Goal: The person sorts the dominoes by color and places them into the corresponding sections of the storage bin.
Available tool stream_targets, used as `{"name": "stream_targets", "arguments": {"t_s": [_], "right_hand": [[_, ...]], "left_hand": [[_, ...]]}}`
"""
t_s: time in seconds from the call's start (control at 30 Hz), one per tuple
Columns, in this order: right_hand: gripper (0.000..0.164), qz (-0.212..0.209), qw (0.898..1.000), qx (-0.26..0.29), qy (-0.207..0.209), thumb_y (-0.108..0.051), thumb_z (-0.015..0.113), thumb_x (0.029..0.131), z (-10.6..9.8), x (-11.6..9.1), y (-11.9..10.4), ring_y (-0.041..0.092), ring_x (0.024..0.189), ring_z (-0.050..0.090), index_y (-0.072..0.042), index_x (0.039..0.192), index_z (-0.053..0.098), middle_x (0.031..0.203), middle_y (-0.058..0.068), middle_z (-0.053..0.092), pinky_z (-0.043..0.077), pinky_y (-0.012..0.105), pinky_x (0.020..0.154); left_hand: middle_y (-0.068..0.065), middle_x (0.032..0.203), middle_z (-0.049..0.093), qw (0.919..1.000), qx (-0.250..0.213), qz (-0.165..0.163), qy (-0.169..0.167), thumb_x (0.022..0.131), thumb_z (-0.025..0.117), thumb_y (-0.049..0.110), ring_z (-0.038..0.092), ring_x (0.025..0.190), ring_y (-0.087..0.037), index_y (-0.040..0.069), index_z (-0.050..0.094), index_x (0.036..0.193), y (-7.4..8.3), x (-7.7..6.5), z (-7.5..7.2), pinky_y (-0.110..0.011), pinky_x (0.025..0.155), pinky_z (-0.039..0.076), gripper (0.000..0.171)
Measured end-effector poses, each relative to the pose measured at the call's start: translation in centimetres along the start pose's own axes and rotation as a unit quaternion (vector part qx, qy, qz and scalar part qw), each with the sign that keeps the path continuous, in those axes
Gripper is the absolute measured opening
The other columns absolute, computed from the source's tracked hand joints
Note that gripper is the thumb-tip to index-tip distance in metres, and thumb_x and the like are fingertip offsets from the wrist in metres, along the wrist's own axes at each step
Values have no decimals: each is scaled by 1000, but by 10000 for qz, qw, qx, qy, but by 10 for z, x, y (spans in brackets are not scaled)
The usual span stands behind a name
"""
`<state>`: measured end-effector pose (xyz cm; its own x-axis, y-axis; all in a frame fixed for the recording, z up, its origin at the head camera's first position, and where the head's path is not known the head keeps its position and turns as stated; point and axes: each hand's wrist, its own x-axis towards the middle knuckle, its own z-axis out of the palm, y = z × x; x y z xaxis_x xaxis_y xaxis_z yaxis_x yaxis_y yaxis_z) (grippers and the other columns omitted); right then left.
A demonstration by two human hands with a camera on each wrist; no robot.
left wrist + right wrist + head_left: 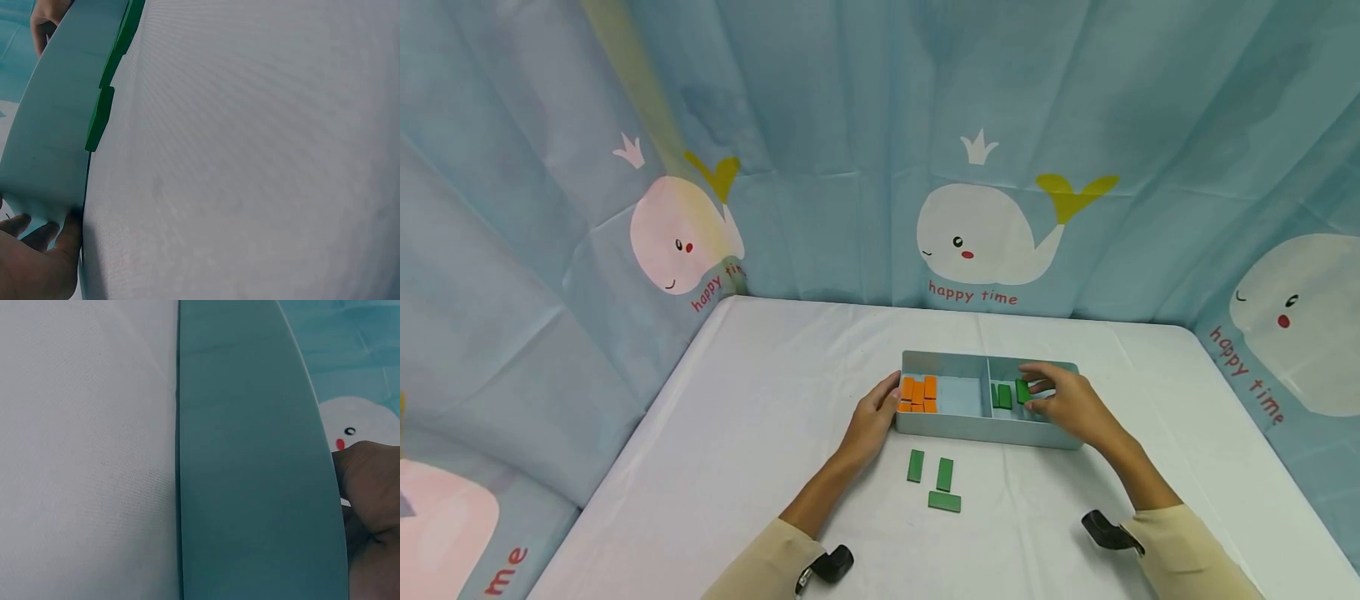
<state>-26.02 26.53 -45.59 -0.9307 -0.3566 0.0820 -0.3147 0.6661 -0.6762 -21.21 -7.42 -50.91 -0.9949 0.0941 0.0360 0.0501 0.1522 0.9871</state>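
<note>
A blue-grey two-compartment box stands on the white table. My left hand rests against the box's left end; in the left wrist view its fingers touch that end wall. Over the right compartment, my right hand pinches a green block between thumb and fingers. Beside it in that compartment are other green blocks. Several orange blocks lie at the left of the left compartment. In the right wrist view, the box's front wall hides the right fingertips.
Three loose green blocks, one upper left, one upper right and one lying crosswise, are on the table in front of the box. A divider separates the compartments. Behind the table hangs a blue whale-print curtain.
</note>
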Motion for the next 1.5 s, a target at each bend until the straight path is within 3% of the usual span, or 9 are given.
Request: {"name": "stream_targets", "arguments": {"t_s": [0.3, 0.5, 0.87, 1.23, 1.5], "right_hand": [[58, 40, 9994, -331, -91, 5, 78, 91, 1, 6, -1, 42, 117, 70, 2, 145, 59, 134, 25, 68, 64, 51, 88], [58, 62, 9997, -231, -87, 5, 78, 92, 1, 5, 0, 43, 119, 70, 3, 146, 58, 143, 27, 63, 65, 50, 87], [53, -212, 9996, -117, 163, 4, 76, 94, 0, -6, -3, 40, 115, 72, -1, 145, 61, 139, 24, 66, 65, 46, 86], [53, -800, 9932, -166, 830, 3, 81, 90, 6, -19, -13, 30, 105, 74, -2, 140, 65, 127, 17, 72, 62, 23, 81], [51, -1015, 9887, -46, 1098, 0, 82, 91, 10, -27, -17, 25, 104, 72, -3, 139, 67, 124, 13, 73, 58, 14, 83]], "left_hand": [[-8, 169, 41, 10000, -27, -10, -6, 116, 44, 31, 33, 159, -30, 11, 38, 165, 1, -1, 1, -52, 132, 25, 54], [-9, 169, 40, 10000, -34, 19, -16, 116, 44, 31, 32, 159, -30, 10, 37, 165, 1, -1, 2, -52, 132, 24, 54], [-10, 169, 41, 10000, -36, 10, -12, 116, 44, 30, 33, 159, -31, 10, 38, 165, 0, -1, 1, -52, 132, 25, 53], [-9, 169, 41, 10000, 27, 23, 8, 116, 44, 31, 33, 159, -31, 11, 38, 165, 1, -1, 1, -53, 132, 25, 53], [-8, 169, 41, 10000, 24, -45, 35, 116, 44, 33, 33, 159, -30, 11, 38, 165, 1, 0, 1, -52, 132, 24, 54]]}}
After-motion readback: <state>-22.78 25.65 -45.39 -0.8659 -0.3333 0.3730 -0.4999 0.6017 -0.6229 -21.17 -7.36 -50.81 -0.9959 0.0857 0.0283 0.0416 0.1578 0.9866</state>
